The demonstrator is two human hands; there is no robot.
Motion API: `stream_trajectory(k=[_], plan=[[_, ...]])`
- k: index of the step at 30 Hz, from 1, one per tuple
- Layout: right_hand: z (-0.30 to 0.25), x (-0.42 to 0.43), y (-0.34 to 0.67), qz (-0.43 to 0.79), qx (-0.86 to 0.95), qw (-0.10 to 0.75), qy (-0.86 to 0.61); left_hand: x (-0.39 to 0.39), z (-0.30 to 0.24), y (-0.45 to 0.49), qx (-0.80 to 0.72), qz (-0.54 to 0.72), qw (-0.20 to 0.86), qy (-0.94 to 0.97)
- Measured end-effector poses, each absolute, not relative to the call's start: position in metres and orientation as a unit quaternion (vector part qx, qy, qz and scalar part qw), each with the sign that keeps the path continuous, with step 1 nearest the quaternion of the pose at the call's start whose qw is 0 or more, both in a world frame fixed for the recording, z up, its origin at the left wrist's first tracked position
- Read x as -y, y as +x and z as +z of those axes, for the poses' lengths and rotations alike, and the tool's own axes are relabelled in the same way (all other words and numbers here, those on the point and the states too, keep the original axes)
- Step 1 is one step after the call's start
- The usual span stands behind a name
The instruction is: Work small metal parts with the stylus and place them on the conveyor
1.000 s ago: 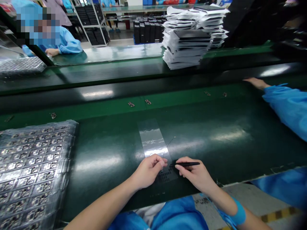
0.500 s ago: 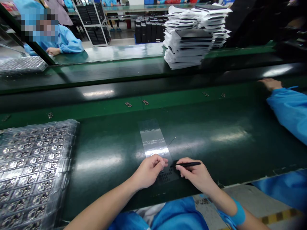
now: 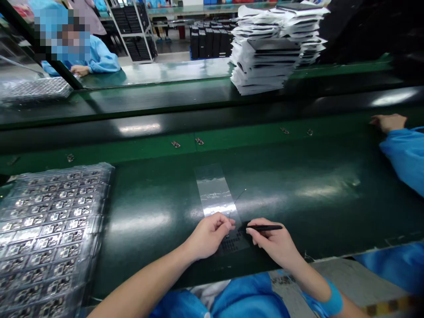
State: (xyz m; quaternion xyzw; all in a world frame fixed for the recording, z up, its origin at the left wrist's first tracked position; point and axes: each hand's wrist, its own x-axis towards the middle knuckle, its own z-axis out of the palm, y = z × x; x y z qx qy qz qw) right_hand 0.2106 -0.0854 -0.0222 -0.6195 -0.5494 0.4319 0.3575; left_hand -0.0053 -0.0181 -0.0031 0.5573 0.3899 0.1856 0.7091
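A clear plastic strip [image 3: 214,193] lies on the dark green bench, with rows of tiny dark parts at its near end [image 3: 234,242]. My left hand [image 3: 208,235] is closed in a pinch at the strip's near end, holding something too small to make out beside a thin wire [image 3: 237,201]. My right hand [image 3: 275,243] grips black tweezers [image 3: 265,228], whose tip points left at the strip just beside my left fingers.
A stack of clear trays [image 3: 49,229] filled with small circuit boards sits at the left. Small parts [image 3: 185,142] lie on the green belt behind. A pile of white bags [image 3: 274,44] stands at the back. A co-worker's blue sleeve [image 3: 406,154] reaches in from the right; another person sits at the far left.
My hands have stayed in place on the strip. The co-worker's hand at the right has drawn back toward the right edge. The view has shifted slightly.
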Motion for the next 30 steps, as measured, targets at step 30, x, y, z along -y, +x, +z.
stream_trajectory(k=[30], plan=[[0.002, 0.073, 0.184, 0.468, 0.495, 0.459, -0.571, 0.014, 0.004, -0.001, -0.447, 0.266, 0.771, 0.366]])
